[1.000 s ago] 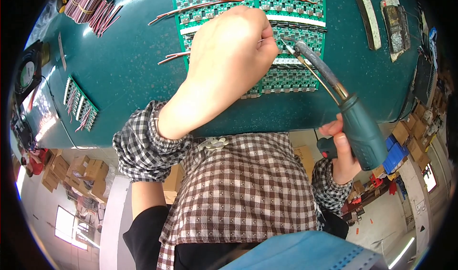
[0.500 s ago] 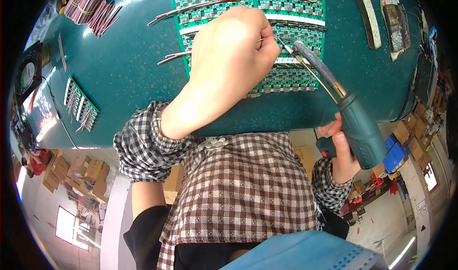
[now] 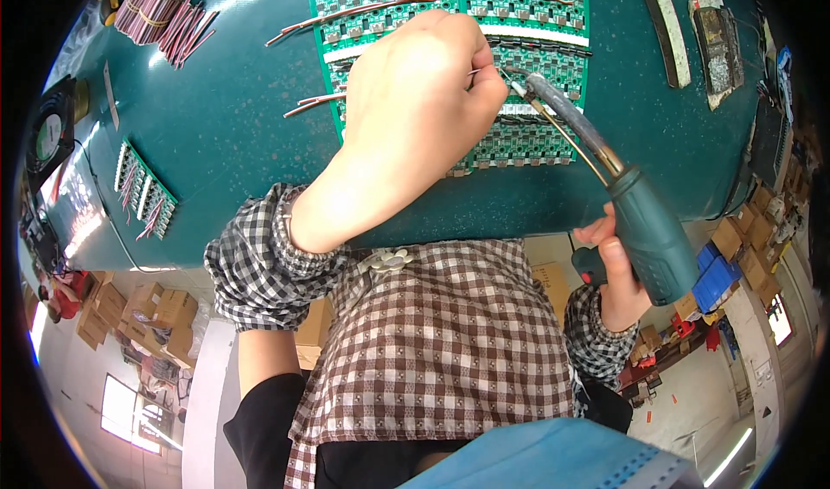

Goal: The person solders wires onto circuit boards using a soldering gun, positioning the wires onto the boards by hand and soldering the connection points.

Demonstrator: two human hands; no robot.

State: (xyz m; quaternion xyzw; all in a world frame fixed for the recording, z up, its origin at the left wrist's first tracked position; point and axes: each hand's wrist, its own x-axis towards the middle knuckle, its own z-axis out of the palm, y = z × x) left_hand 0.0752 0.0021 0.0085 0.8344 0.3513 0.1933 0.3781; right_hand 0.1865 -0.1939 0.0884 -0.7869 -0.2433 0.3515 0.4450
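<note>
My left hand (image 3: pixel 424 100) is closed in a pinch over the green circuit boards (image 3: pixel 527 153), with a thin wire (image 3: pixel 473 72) showing at its fingertips. My right hand (image 3: pixel 624 273) grips the dark green handle of a soldering gun (image 3: pixel 659 238). From that handle a grey tube and a thin brass rod run up to the tip, which sits on or just above the boards beside my left fingertips. Exact contact at the tip is too small to tell. Red and black wires (image 3: pixel 354 19) lie across the boards, some sticking out past their left edge.
A banded bundle of wires (image 3: pixel 147 13) lies at the far left, with loose wires beside it. Nearer stands a small board piece with wires (image 3: pixel 143 191). A black fan (image 3: pixel 54 134) is at the left edge. A curved strip (image 3: pixel 666 26) and a worn metal block (image 3: pixel 718 52) lie far right.
The soldering gun's tip has shifted very slightly left, and its handle has tilted a little with it. My left hand stays in place.
</note>
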